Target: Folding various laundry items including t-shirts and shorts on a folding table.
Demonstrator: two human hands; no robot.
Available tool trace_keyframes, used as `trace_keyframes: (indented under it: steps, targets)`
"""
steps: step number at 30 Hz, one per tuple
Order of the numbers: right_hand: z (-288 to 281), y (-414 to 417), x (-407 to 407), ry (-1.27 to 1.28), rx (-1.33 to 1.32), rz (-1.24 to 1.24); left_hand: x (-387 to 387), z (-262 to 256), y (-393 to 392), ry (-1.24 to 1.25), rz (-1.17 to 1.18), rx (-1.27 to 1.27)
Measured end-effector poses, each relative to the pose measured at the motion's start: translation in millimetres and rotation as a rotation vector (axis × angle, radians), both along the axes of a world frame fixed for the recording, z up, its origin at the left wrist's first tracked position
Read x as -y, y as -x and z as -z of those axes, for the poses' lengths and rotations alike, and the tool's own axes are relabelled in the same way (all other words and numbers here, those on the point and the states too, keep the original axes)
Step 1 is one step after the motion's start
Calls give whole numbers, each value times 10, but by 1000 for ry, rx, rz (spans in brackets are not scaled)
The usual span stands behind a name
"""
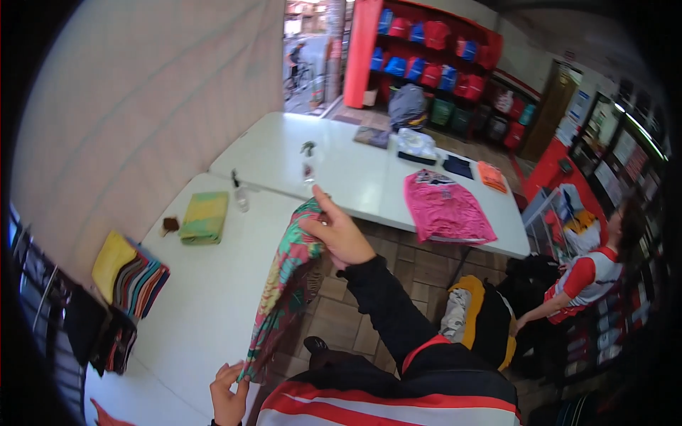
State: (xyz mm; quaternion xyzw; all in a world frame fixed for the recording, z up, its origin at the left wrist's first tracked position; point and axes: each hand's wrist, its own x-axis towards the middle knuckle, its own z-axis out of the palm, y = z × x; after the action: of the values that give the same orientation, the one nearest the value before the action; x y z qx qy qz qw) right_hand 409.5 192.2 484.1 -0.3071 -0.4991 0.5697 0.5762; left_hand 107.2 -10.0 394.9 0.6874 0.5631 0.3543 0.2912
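Between my two hands hangs a patterned cloth (285,282) in green, yellow and red, with part of its edge looking fringed. My right hand (341,237) pinches its upper end between thumb and fingers. At the lower end, my left hand (230,393) grips a corner. The cloth hangs beside the edge of the near white table (181,314). Left of it on that table lies a folded yellow-green cloth (204,218), with a clear spray bottle (241,197) by it. A stack of folded fabrics in several colours (133,279) stands near the curtain.
A second white table (351,170) holds a pink shirt (446,207), a clear bottle (308,169), an orange folded garment (492,176) and other folded items. At right, a person (581,287) stands by heaped garments (474,314). Shelves of bags (426,48) line the back.
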Motion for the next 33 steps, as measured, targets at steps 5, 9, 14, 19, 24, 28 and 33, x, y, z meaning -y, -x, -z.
trace_keyframes:
  steps: [5,9,14,19,24,28,33]
  targets:
    - [318,1084,-465,223,-86,-416,132,476,859,-106,-550,-124]
    - [134,1854,-603,230,-151,-665,318,-116,1277,-306,-819,-240]
    - [334,2524,-754,331,-80,-866,628,-240,1374,-294,-995,-445]
    - [1428,2827,-899,462,194,-880,634,669,1267,-167,-1122,-460]
    - [3017,2681,-1115,387,349,-758,459,1897,841,44,-925,-531]
    - [3031,2436,-1284,242,570,-585,232,1853,577,193,-731,-300]
    - [2928,2213,-1939,-332,822,122,-308,1636,626,285,-532,-21]
